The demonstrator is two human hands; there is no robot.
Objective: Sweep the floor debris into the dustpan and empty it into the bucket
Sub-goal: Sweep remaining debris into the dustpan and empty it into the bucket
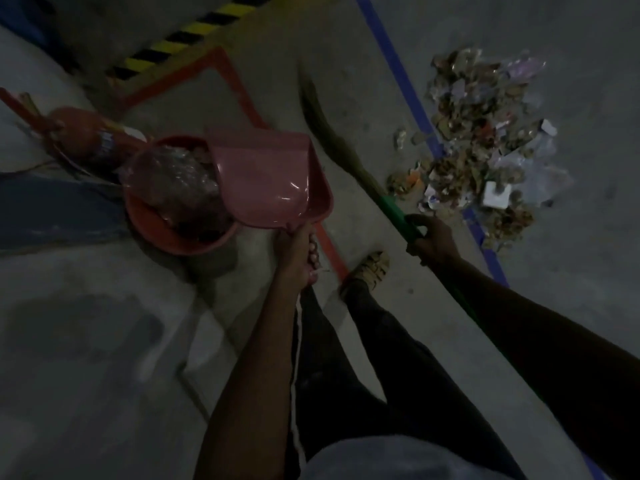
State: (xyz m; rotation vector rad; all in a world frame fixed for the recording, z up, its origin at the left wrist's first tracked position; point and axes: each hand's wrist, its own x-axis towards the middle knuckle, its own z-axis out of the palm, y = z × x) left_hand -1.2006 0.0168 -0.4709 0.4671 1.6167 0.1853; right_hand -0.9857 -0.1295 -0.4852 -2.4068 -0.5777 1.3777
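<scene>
Left hand [296, 249]: fingers curled round the handle of the pink dustpan [270, 178], held over the bucket.
Right hand [433, 237]: grips the green broom [367, 174].
Bucket [166, 233]: orange, holding rubbish.
Debris [485, 143]: heaped on the floor, right of the broom.

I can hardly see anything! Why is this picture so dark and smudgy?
Head view: dim light throughout; the broom bristles are smeared by motion blur, the debris pile looks soft, and a small glare streak shines on the pink dustpan.
</scene>
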